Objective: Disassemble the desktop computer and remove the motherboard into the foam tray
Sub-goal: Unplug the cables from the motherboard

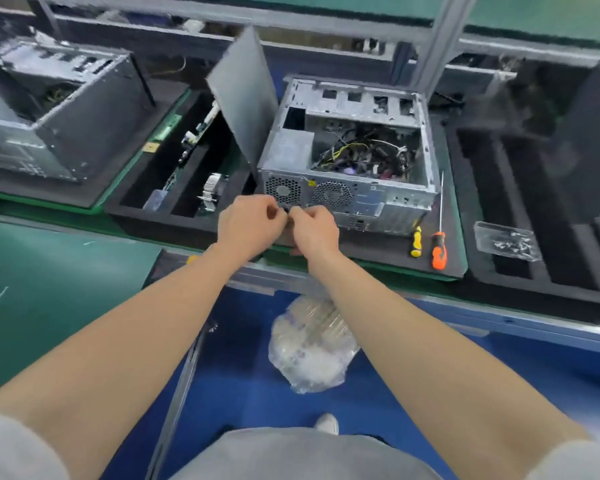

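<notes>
Left hand (248,225), right hand (315,233), one computer case (347,199), two screwdrivers (415,242) (439,251)

Centre frame, the computer case (395,202) is dull grey sheet metal; the tray (153,221) left of it is matt black foam.

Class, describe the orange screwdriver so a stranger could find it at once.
Start at the open computer case mid-bench. Two screwdrivers lie on the black mat by its near right corner. The orange-handled screwdriver is the rightmost, with a longer shaft than the yellow-handled screwdriver.
</notes>
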The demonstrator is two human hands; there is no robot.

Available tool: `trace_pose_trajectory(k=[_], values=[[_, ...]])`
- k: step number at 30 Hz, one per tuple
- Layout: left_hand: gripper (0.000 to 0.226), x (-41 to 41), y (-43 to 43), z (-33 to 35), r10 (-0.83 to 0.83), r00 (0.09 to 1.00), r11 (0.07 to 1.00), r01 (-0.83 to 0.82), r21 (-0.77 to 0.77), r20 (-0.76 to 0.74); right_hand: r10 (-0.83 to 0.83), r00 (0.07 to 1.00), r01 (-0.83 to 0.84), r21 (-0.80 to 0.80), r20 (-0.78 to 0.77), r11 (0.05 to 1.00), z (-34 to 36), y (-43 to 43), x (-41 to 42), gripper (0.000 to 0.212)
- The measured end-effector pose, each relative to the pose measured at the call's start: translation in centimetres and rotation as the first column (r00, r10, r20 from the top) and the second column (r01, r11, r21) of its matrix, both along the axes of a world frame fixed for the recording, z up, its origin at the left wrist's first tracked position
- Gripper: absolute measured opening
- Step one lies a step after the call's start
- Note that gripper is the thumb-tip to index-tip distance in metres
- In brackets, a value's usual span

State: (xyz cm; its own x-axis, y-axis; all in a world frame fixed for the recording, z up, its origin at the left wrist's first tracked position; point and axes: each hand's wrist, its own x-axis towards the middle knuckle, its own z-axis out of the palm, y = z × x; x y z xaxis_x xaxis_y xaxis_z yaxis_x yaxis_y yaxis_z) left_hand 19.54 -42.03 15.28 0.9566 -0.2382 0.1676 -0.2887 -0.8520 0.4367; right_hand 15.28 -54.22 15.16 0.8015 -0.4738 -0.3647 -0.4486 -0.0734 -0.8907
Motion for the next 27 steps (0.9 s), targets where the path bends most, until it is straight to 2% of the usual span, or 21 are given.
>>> trace_pose_trajectory(k=[2, 5, 9, 12, 17, 21, 23, 27], values=[[0.037, 1.0, -3.6, 1.6, -0.018, 0.996, 0.999, 0.021, -0.034, 0.092, -0.023, 0.995, 0.030, -0.076, 0.094, 0.997, 1.9, -3.4, 0.6, 0.021], [0.031, 2.6, -7.8, 3.7, -0.045, 0.982, 0.995, 0.060, -0.079, 0.185, 0.010, 0.981, 0.041, -0.255, 0.194, 0.966, 4.3, -7.5, 1.9, 0.017], [0.019, 5.9, -11.0, 4.9, -0.144, 0.976, 0.982, 0.162, -0.102, 0.166, 0.020, 0.974, 0.061, -0.348, 0.225, 0.935, 5.8, -11.5, 4.1, 0.020], [0.012, 9.0, -12.1, 4.7, -0.241, 0.963, 0.960, 0.255, -0.112, 0.125, 0.010, 0.979, 0.077, -0.411, 0.204, 0.908, 5.6, -14.0, 6.3, 0.015], [0.014, 14.6, -14.2, 3.0, -0.381, 0.924, 0.913, 0.379, -0.150, 0.012, -0.034, 0.987, 0.110, -0.518, 0.154, 0.848, 4.0, -16.8, 10.2, 0.012], [0.021, 18.2, -15.9, 1.7, -0.511, 0.857, 0.856, 0.500, -0.131, -0.069, -0.155, 0.978, 0.207, -0.568, 0.140, 0.797, 3.3, -18.6, 12.8, 0.034], [0.022, 19.7, -16.7, 1.2, -0.552, 0.831, 0.832, 0.543, -0.114, -0.071, -0.233, 0.968, 0.246, -0.533, 0.094, 0.810, 3.0, -19.4, 14.0, 0.046], [0.022, 22.2, -18.7, 0.9, -0.622, 0.782, 0.780, 0.613, -0.127, -0.047, -0.289, 0.957, 0.251, -0.478, -0.007, 0.842, 2.4, -20.9, 15.7, 0.047]])
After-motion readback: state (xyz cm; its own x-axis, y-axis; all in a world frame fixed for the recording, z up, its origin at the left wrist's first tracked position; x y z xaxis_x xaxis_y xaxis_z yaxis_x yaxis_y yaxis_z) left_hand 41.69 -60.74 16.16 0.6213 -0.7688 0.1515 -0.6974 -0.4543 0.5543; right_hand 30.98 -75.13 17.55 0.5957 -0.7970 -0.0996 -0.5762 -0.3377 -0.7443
